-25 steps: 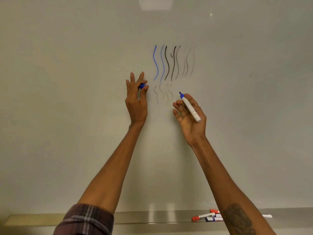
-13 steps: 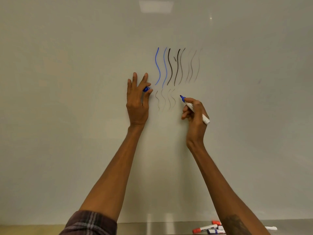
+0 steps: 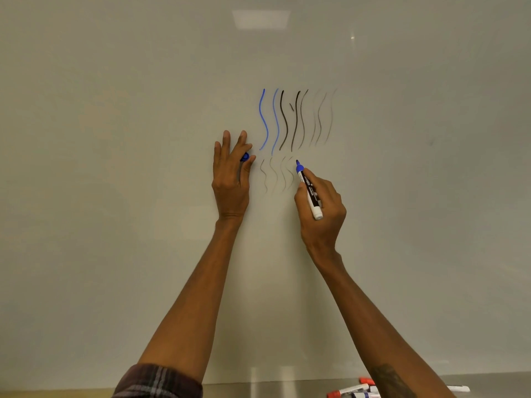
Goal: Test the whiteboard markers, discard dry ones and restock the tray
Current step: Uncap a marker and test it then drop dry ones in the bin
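Large white glossy whiteboard (image 3: 115,168), seen from the head camera. Both arms are raised to it, hands apart.

Left hand (image 3: 231,179): back of hand to camera, fingers pointing up, long fingers nearly straight. A small blue marker cap (image 3: 245,157) is pinched between the thumb and a finger at the hand's right edge.

Right hand (image 3: 321,208): curled in a writing grip round a white-barrelled blue whiteboard marker (image 3: 309,191), uncapped, tip up and to the left. The tip is at the board, though contact is hard to judge.

Upper row of wavy test strokes (image 3: 287,122): blue, then black, fading to grey rightward. A lower row of faint grey squiggles (image 3: 275,175) lies between the hands, just left of the tip.

Metal marker tray (image 3: 258,390) runs along the bottom edge, with several capped markers (image 3: 349,390) lying on it near the right forearm. A plaid sleeve cuff (image 3: 158,382) shows on the left arm.
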